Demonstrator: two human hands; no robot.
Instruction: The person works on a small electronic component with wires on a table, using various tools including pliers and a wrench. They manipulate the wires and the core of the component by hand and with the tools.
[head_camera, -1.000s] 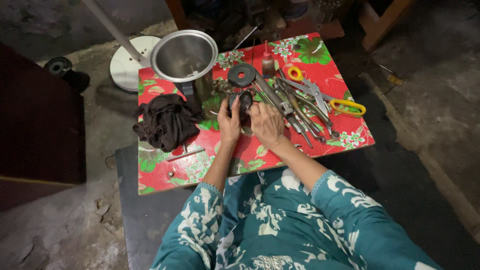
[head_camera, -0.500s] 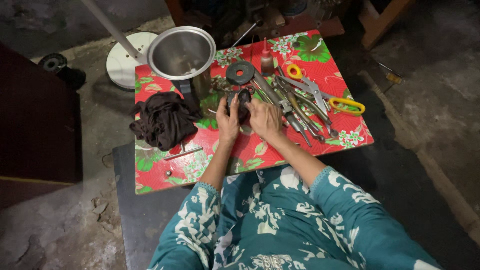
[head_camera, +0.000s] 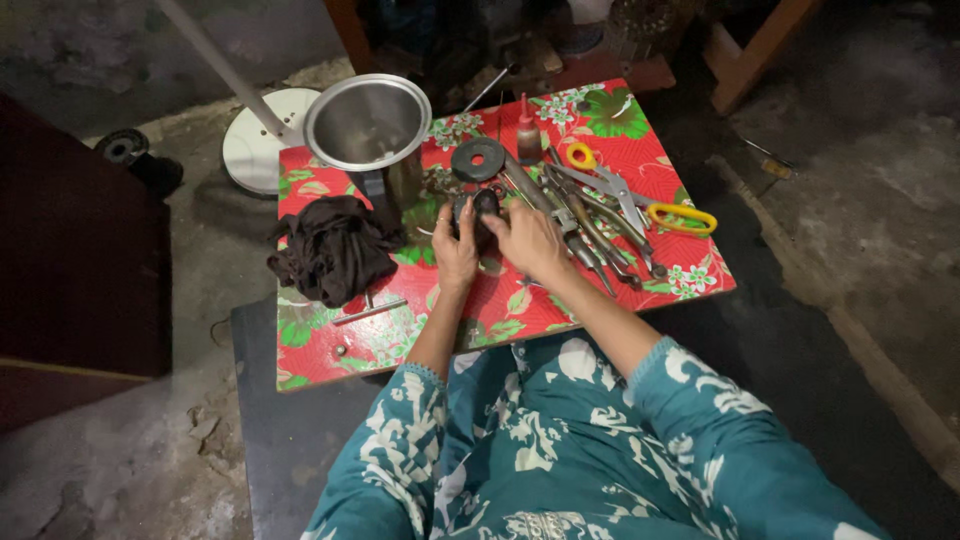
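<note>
A small dark round metal part (head_camera: 476, 212) is held between both hands just above the low table covered in red floral oilcloth (head_camera: 520, 310), near the middle of its top. The left hand (head_camera: 455, 250) is cupped against the part's left side and the right hand (head_camera: 530, 240) is closed over its right side, so the piece is steadied from two directions; how tightly the fingers are wrapped cannot be told, since the part is mostly covered.

Within easy reach, a dark flat ring-shaped disc (head_camera: 477, 159) is laid just beyond the hands, and a pile of steel pliers, spanners and cutters (head_camera: 590, 225) is spread to the right, with a yellow-handled tool (head_camera: 682, 218) at its edge. A small red-capped oil bottle (head_camera: 527, 133) is stood upright behind them. A crumpled dark brown cloth (head_camera: 335, 250) is left on the table's left side, beside a tall shiny steel funnel-shaped vessel (head_camera: 367, 123).
</note>
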